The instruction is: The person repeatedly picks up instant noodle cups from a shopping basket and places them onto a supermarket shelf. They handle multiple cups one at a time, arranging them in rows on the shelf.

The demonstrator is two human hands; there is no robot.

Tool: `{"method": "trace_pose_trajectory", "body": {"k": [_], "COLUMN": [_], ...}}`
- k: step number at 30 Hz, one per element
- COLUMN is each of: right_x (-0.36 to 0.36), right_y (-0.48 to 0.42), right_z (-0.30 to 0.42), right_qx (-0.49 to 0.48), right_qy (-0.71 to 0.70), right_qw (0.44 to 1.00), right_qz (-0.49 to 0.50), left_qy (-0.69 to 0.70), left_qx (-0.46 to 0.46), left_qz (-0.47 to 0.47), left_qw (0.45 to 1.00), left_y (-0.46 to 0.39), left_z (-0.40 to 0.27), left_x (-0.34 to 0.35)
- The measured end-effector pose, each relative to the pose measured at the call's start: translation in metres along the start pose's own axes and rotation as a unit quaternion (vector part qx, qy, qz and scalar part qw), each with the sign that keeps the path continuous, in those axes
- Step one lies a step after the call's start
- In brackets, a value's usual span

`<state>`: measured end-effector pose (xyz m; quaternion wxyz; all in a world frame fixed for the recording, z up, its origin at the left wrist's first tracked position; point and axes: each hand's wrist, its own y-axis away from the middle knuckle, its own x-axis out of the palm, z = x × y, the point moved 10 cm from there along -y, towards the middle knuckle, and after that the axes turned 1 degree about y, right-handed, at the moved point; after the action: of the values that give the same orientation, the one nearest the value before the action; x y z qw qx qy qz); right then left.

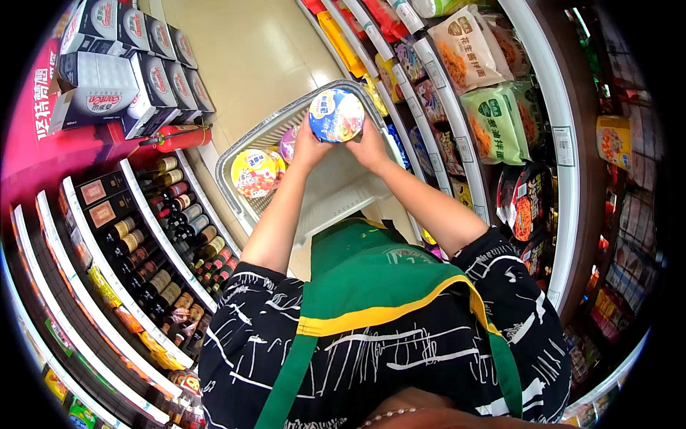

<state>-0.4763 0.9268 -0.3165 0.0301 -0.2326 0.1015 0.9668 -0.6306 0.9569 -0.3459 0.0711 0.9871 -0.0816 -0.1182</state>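
Observation:
Between my two hands I hold a blue instant noodle cup [336,116], its printed lid facing up. My left hand [312,145] grips the cup's left side, and my right hand [370,143] is on its right side. Beneath the cup is a grey plastic shopping basket [230,161] with perforated walls. At the basket's left end lies a yellow noodle cup [254,172], with another yellow one partly hidden behind it. A purple cup [289,143] is close to my left hand, partly covered by it.
Shelves of packaged noodles [485,123] rise on the right. Wine bottles [182,214] fill shelves on the left. Stacked drink cartons [161,80] and a red fire extinguisher [185,138] stand at the upper left. The tiled floor [257,48] stretches beyond the basket.

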Motion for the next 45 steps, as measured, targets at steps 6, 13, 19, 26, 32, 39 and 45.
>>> {"method": "trace_pose_trajectory", "body": {"k": [6,13,19,26,32,39,45], "right_x": [-0.042,-0.103,-0.203,-0.313,-0.379,-0.433,-0.449], "right_y": [0.032,0.084,0.153,0.275,0.389,0.513,0.560], "right_z": [0.066,0.113,0.140,0.116,0.072,0.066,0.055], "right_qx": [-0.065,-0.074,-0.115,-0.130,-0.115,-0.148,-0.177], "right_qy": [-0.034,-0.193,-0.281,-0.257,-0.290,-0.190,-0.240], "right_qw": [0.997,0.976,0.952,0.933,0.878,0.842,0.851], "right_qz": [0.031,0.068,-0.047,-0.216,-0.362,-0.483,-0.433], "left_qy": [0.115,0.263,0.206,0.165,0.145,0.176,0.350], "left_qx": [0.000,-0.039,0.069,0.212,0.250,0.169,-0.135], "left_qz": [0.055,0.190,0.271,0.319,0.431,0.587,0.702], "left_qw": [0.992,0.945,0.938,0.909,0.855,0.772,0.605], "left_y": [0.036,0.082,0.106,0.171,0.247,0.357,0.411], "left_z": [-0.080,-0.161,-0.244,-0.331,-0.371,-0.394,-0.369], "left_x": [-0.026,-0.005,0.053,0.164,0.275,0.365,0.416]}}
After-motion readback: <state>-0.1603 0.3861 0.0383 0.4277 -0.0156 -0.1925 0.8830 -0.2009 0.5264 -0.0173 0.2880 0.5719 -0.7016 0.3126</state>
